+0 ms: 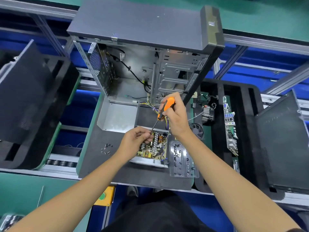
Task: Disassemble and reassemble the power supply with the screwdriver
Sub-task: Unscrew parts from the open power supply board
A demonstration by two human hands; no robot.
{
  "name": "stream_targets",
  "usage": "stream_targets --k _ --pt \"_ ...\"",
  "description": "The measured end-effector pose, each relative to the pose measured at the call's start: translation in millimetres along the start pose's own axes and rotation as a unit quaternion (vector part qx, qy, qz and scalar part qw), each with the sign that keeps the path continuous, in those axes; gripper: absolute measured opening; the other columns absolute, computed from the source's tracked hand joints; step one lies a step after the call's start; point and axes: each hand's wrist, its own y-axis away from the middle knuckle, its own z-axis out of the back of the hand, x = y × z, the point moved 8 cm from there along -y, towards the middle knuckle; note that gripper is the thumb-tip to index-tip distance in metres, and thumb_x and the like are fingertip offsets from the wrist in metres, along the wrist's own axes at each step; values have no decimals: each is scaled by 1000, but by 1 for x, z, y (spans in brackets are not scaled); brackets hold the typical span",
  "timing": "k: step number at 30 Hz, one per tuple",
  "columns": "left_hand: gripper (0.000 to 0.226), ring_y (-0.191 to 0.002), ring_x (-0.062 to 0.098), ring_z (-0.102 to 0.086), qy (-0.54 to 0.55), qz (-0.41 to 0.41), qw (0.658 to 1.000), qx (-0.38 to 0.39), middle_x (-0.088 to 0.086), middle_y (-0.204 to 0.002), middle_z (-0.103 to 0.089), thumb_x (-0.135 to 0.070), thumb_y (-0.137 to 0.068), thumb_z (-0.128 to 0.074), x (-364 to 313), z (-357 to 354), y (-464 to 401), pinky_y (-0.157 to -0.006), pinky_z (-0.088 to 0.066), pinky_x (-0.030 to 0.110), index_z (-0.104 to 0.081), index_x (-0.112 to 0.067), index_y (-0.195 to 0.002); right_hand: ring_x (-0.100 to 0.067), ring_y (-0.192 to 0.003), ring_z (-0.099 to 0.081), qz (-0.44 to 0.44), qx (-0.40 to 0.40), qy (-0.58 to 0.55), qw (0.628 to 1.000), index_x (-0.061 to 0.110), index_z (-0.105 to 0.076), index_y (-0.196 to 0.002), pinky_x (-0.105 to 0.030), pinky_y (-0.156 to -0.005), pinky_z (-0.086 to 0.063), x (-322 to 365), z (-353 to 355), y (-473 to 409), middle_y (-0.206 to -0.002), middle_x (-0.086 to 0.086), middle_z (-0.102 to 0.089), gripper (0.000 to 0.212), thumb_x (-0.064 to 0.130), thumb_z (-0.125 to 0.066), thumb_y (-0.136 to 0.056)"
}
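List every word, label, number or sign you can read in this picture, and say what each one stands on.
No text can be read anywhere.
Circuit board of the open power supply: any component markings too small to read.
Motherboard standing at the right: print too small and blurred.
Silver sticker on the computer case's front panel: blurred, unreadable.
Green button on the yellow box: no lettering visible.

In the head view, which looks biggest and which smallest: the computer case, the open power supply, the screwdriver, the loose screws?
1. Computer case, by far the largest.
2. Power supply.
3. Screwdriver. It is long but thin, and sits nearer the camera, so its gap to the power supply is unsure.
4. Screws, tiny.
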Motion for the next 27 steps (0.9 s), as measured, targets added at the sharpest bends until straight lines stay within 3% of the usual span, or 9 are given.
stream_targets --k 7,12,15,18,22,24,27 --pt "10 -79 16 -70 2 19 1000 23 7 -87 -77 1 -99 -58 10 -5 7 -71 -57 25 -66 -5 -102 -20 -70 -57 0 50 34 998 16 -52 -94 -47 -54 -48 1 -1 3 -78 -4 -60 32 -4 -41 -71" --pt "17 -93 19 -74 -11 6 999 48 6 -93 -77 5 -97 -59 6 -8 9 -82 -58 27 -68 -10 -98 -22 -71 -55 -5 44 34 998 15 -52 -93 -33 -60 -50 0 2 7 -76 -3 -59 34 -8 -39 -70" --pt "24 -103 22 -73 -46 -5 996 78 4 -105 -77 3 -99 -56 2 -10 10 -90 -58 32 -68 -16 -109 -22 -71 -54 -6 32 22 999 19 -54 -92 -28 -62 -49 0 7 9 -76 -3 -59 38 -8 -39 -69" --pt "23 -102 22 -71 -70 -8 995 72 6 -109 -75 -4 -104 -51 -3 -6 11 -85 -59 31 -66 -16 -118 -21 -71 -54 -6 29 26 999 22 -55 -92 -29 -60 -47 -1 11 12 -75 -3 -59 38 -4 -41 -68" --pt "9 -93 34 -69 -146 -9 986 74 9 -99 -73 -12 -102 -58 0 -3 18 -79 -58 34 -64 -16 -107 -21 -69 -55 -13 30 33 999 20 -54 -93 -30 -59 -48 -7 22 18 -75 -3 -60 36 -2 -42 -67" --pt "11 -97 26 -67 -215 -41 972 81 -4 -105 -69 -18 -98 -65 -5 -6 23 -87 -57 38 -63 -24 -108 -23 -69 -56 -15 37 47 998 20 -54 -93 -31 -59 -48 -9 24 22 -75 -2 -60 35 0 -42 -68" --pt "22 -102 5 -57 -318 -137 935 71 -30 -110 -59 -28 -92 -72 -34 -16 27 -89 -49 26 -64 -36 -111 -23 -70 -57 -21 61 77 995 22 -54 -95 -34 -57 -47 -12 21 30 -76 -4 -61 33 2 -43 -71"
